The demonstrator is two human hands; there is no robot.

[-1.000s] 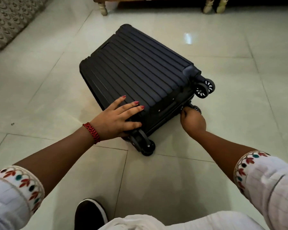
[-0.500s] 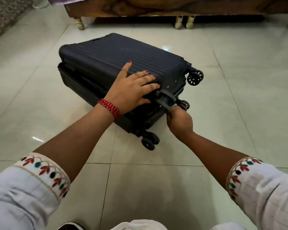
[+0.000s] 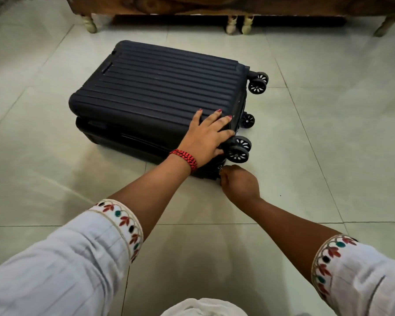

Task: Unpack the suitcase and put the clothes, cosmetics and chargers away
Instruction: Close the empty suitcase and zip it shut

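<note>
Dark navy ribbed hard-shell suitcase (image 3: 160,87) lies flat on the pale glossy tiled floor (image 3: 328,133), closed, ribbed lid up, wheel end to the right. It sits near the far edge of the floor, a bit short of the carved brown wooden furniture frame (image 3: 214,5) and its pale turned legs (image 3: 232,25).

Left grip (image 3: 205,135): fingers straight and spread, palm flat on the lid's near right corner, thumb down the near side, just beside the black twin wheel (image 3: 238,148). Red-and-black braided wristband (image 3: 184,157) on that wrist.

Right grip (image 3: 240,183): low by the floor at the suitcase's near bottom corner, under the twin wheel. Fingers are curled, tips up against a small metal zip pull (image 3: 219,168). The back of the hand hides the tips, so I cannot tell whether it actually pinches the pull.

Both arms wear white sleeves with red-and-teal embroidered cuffs, left (image 3: 66,258) and right (image 3: 363,277).

Versus 1.0 s ago: the suitcase was tipped up on its wheel-end corner, and now it is down flat. Versus 0.5 s ago: the case has swung, its long side now running closer to parallel with the wooden frame. The left grip has slid from mid-lid to the corner by the wheels. The right grip has dropped from the wheel housing to the bottom corner at the zip. The head camera has also shifted.
</note>
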